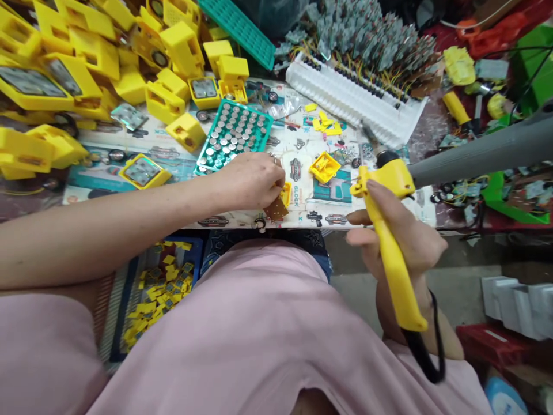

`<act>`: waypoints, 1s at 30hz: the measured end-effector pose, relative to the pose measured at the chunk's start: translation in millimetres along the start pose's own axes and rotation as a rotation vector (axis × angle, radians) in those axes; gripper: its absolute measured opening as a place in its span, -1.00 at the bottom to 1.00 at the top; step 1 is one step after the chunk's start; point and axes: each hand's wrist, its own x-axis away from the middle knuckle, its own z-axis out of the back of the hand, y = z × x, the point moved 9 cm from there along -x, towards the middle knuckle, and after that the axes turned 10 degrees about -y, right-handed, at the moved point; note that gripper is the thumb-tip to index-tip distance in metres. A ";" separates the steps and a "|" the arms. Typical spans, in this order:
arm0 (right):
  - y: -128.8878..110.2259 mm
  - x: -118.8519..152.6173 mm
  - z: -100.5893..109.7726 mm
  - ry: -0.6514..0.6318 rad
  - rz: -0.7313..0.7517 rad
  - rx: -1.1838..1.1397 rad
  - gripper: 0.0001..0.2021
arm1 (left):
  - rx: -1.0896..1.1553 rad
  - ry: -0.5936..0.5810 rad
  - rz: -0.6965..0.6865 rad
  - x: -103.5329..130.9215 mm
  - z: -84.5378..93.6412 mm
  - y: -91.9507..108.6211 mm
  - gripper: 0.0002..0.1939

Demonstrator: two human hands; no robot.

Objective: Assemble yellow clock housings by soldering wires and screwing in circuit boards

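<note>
My right hand point(404, 227) is wrapped around the yellow handle of a soldering gun point(395, 276); its metal tip points away from me over the table. A black cord hangs from the handle's lower end. My left hand point(259, 181) pinches a small brown circuit board point(276, 210) close to the table's front edge. A yellow plastic piece point(286, 194) shows beside the fingers, partly hidden by them. Just beyond this hand lies a teal tray point(264, 131) of round silver button cells. An open yellow casing point(325, 168) sits on the table between my hands.
Many yellow casings point(95, 52) are heaped at the back left. A white ribbed rack point(345, 95) holds wired circuit boards at the back. A grey tube point(484, 147) reaches in from the right. Below the table, a blue crate point(118, 323) contains small yellow pieces.
</note>
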 end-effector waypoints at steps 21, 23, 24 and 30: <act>-28.0 -24.4 -112.0 -0.041 0.236 -0.256 -0.58 | -0.018 0.561 0.004 76.5 4.5 -4.0 -0.69; -27.0 -25.1 -113.5 -0.044 0.237 -0.249 -0.59 | -0.064 0.717 -0.212 108.1 -9.5 25.1 -0.84; -26.8 -25.4 -113.6 -0.041 0.237 -0.243 -0.59 | -0.107 0.782 -0.353 121.6 -19.2 42.7 -0.86; -29.9 -27.6 -115.5 -0.038 0.284 -0.244 -0.49 | -0.223 0.835 -0.333 116.2 -47.8 54.2 -0.90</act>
